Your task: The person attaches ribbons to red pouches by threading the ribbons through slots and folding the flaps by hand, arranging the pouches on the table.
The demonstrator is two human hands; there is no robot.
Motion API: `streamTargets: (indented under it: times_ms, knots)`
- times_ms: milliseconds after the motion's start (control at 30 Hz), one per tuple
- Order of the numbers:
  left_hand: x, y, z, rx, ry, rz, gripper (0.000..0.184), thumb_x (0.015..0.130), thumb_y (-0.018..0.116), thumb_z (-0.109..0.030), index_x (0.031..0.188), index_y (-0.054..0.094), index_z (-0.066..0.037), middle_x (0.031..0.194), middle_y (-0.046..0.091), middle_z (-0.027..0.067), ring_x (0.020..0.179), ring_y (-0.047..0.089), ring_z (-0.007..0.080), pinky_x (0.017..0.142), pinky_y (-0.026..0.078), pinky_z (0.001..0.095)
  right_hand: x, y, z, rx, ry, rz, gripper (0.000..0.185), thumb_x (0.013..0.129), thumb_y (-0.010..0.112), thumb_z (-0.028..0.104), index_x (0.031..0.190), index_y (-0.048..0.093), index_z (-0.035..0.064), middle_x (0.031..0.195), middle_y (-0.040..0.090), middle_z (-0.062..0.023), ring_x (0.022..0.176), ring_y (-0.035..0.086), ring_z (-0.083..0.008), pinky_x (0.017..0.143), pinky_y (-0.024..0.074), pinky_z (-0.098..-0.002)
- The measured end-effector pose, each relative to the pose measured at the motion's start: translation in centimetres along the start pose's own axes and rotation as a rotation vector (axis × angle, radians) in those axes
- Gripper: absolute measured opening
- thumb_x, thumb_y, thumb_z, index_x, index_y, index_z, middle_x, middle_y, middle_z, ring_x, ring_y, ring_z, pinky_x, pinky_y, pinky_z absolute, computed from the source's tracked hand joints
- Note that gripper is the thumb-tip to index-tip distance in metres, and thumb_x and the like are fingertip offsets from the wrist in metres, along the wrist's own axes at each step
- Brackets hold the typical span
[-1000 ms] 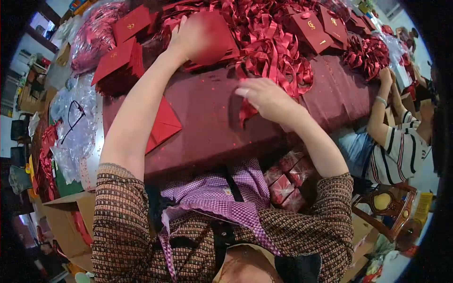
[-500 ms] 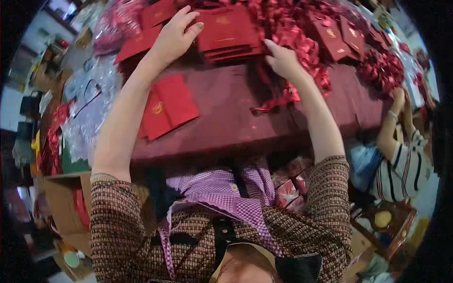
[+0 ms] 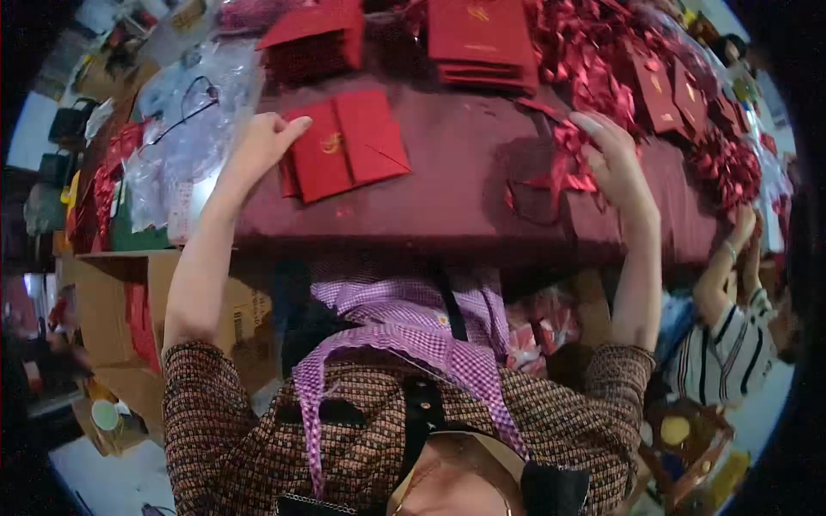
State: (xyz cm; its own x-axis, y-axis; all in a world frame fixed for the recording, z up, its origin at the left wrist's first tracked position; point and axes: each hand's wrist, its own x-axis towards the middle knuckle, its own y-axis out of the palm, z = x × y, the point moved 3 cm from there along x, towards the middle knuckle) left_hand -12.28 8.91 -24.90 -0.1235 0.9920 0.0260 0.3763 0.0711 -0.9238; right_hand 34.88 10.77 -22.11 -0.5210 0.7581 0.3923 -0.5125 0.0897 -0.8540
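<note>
- Both hands off the card stack [image 3: 477,39], 12 to 1 o'clock on counter [image 3: 447,181].
- Left hand [image 3: 258,148]: fingers curled, thumb near index, at left edge of envelopes [image 3: 372,125], 11 o'clock; grip unclear.
- Right hand [image 3: 615,163]: fingers part-bent over ribbon [image 3: 607,90], 2 o'clock; hold cannot be told.
- Open carton [image 3: 172,297], 9 o'clock: red contents [image 3: 139,322], kind unclear.
</note>
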Motion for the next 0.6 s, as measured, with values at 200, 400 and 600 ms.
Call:
streamTargets:
  times_ms: [200, 400, 600]
  knots:
    - [0.3, 2.6, 0.6, 0.055, -0.006, -0.04, 0.054, 0.072, 0.072, -0.05, 0.077, 0.059, 0.002, 0.082, 0.064, 0.0226, 0.079, 0.063, 0.0346, 0.07, 0.048, 0.0425, -2.6, 3.9, 8.6, 0.14, 0.093, 0.103, 0.034, 0.078, 0.07, 0.024, 0.101, 0.061, 0.0007, 0.085, 0.061, -0.0174, 0.083, 0.058, -0.0348, 0.075, 0.046, -0.0413]
    - [0.6, 3.1, 0.3, 0.07, -0.006, -0.054, 0.046, 0.072, 0.074, -0.043, 0.079, 0.058, 0.0, 0.083, 0.065, 0.0208, 0.082, 0.062, 0.0368, 0.071, 0.048, 0.0439, -4.1, 8.8, 9.5, -0.089, 0.086, -0.186, 0.023, 0.076, 0.07, 0.024, 0.087, 0.06, 0.0061, 0.08, 0.057, -0.0084, 0.079, 0.053, -0.0282, 0.076, 0.0405, -0.0382]
    - [0.8, 3.2, -0.9, -0.095, 0.026, -0.136, 0.036, 0.071, 0.076, -0.031, 0.076, 0.059, 0.0, 0.075, 0.062, 0.0185, 0.072, 0.061, 0.0313, 0.066, 0.048, 0.0396, -0.8, 8.5, 8.9, 0.3, 0.146, -0.259, 0.01, 0.075, 0.068, 0.006, 0.084, 0.063, 0.0031, 0.078, 0.064, -0.009, 0.076, 0.061, -0.0282, 0.07, 0.0476, -0.038]
